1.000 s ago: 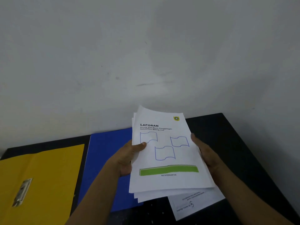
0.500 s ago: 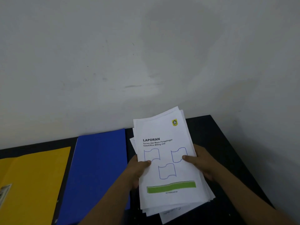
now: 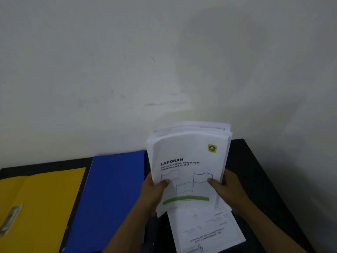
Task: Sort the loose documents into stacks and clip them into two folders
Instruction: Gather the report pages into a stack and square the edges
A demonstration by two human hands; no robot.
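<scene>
Both hands hold a stack of white documents tilted up off a black table, the top edges of the sheets fanned slightly apart. The left hand grips the stack's left edge with its thumb on the cover; the right hand grips the right edge, thumb also on the cover. The cover reads "LAPORAN" with a yellow-green emblem, three blue outlined shapes and a green bar. Another printed sheet lies flat on the table just below the stack. To the left lie a blue folder and an open yellow folder with a metal clip. A whitish wall rises behind.
</scene>
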